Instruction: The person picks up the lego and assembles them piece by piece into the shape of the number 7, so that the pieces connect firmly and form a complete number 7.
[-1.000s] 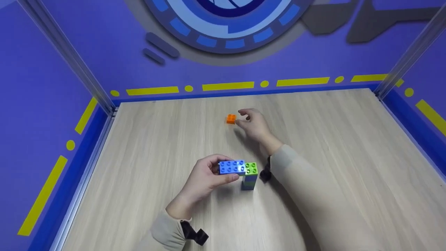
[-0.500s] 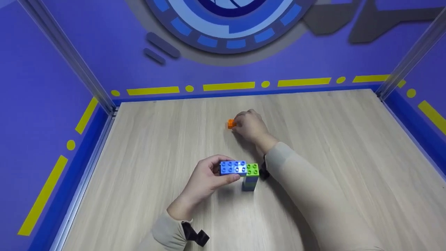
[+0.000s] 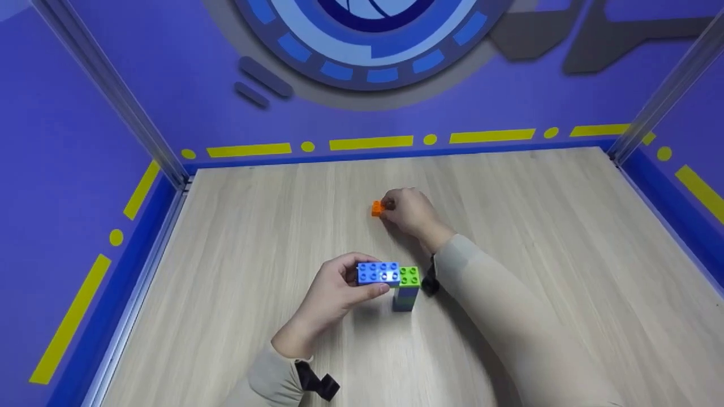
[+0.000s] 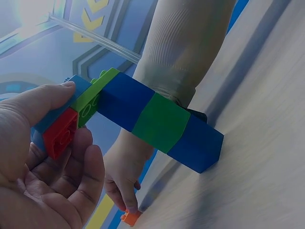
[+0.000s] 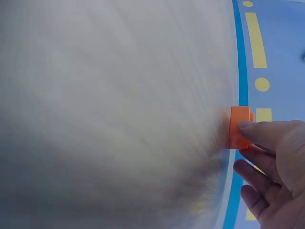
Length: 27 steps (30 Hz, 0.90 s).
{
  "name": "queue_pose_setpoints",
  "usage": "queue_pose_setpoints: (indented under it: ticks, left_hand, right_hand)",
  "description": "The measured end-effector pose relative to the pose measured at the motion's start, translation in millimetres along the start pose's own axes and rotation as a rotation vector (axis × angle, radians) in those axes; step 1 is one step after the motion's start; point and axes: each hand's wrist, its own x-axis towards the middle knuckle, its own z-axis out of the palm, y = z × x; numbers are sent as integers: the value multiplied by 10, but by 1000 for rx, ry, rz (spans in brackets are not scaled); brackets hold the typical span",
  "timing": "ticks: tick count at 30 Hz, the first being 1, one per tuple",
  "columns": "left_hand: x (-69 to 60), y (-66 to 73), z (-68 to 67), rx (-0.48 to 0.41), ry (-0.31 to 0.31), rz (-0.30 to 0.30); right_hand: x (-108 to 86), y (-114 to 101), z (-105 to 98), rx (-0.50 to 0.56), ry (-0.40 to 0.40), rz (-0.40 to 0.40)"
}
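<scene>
My left hand [image 3: 328,294] holds the overhanging end of a stacked toy-brick build, thumb along a blue eight-stud brick [image 3: 378,273]. Beside that blue brick, a light green brick [image 3: 409,276] caps the column. In the left wrist view the column runs blue, green brick [image 4: 161,123], then blue brick [image 4: 196,143] at the table; a red brick [image 4: 60,133] sits under the overhang near my fingers. Farther back, my right hand [image 3: 416,212] pinches a small orange brick [image 3: 376,209] between thumb and fingers. The fingers partly cover it in the head view.
A pale wood-grain table [image 3: 254,237] lies under everything. Purple-blue printed panels [image 3: 362,124] enclose its back and sides, with metal posts [image 3: 113,85] at the corners. The brick column stands between my two forearms.
My right hand has closed its fingers on the orange brick, which has shifted slightly toward me. The left hand and the brick build stay nearly where they were.
</scene>
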Motion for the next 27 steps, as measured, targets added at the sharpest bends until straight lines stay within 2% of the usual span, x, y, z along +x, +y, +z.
queue_pose_setpoints:
  ticks: [5,11,19,27]
  left_hand:
    - [-5,5,8,15,1,2]
    - [-11,4,5,17,4,-3]
    - [3,28,-9,79,4,2]
    - [10,185,-69,259,-49,-10]
  right_hand:
    - [-82,-11,-33,-21,-15,-19]
    - [-213,6,-112,-48,21,-69]
    - [-483,33,-288,75,97,-110]
    - [-888,-9,-524,224,162,-220]
